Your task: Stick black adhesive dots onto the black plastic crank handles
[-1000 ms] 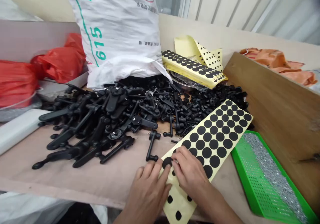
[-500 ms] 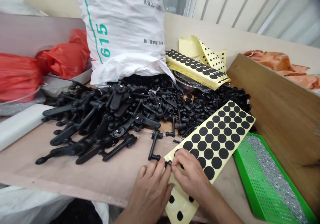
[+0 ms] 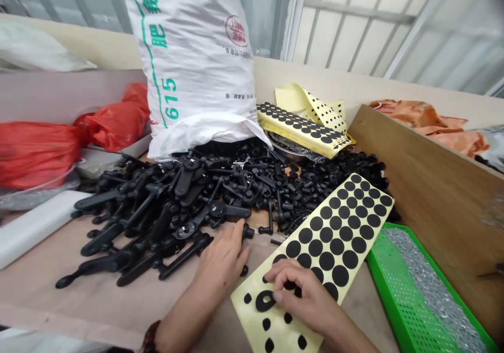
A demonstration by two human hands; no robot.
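My right hand [image 3: 301, 292] pinches the edge of a black ring-shaped sticker [image 3: 264, 301], which has a teardrop hole, over the lower part of a yellow sticker sheet [image 3: 239, 289]. Rows of round black stickers cover the sheet's upper part; small black spots dot the lower part. Left of the sheet, my left hand [image 3: 222, 256] is stretched out over a black crank handle [image 3: 248, 231], fingers extended and thumb apart. Only the handle's two ends show; my hand hides its middle. Beyond lies a heap of black crank handles [image 3: 157, 211].
A white woven sack [image 3: 200, 53] stands behind the heap. More sticker sheets [image 3: 303, 124] lie at the back. On the right are a green basket [image 3: 409, 295] of small silvery parts and a wooden board [image 3: 425, 185]. Red bags [image 3: 37, 153] and a white block [image 3: 43, 224] are left.
My left hand has left the sticker sheet and moved up-left to the crank handle. In my right hand, the ring sticker now shows lifted from the sheet. The view has tilted upward.
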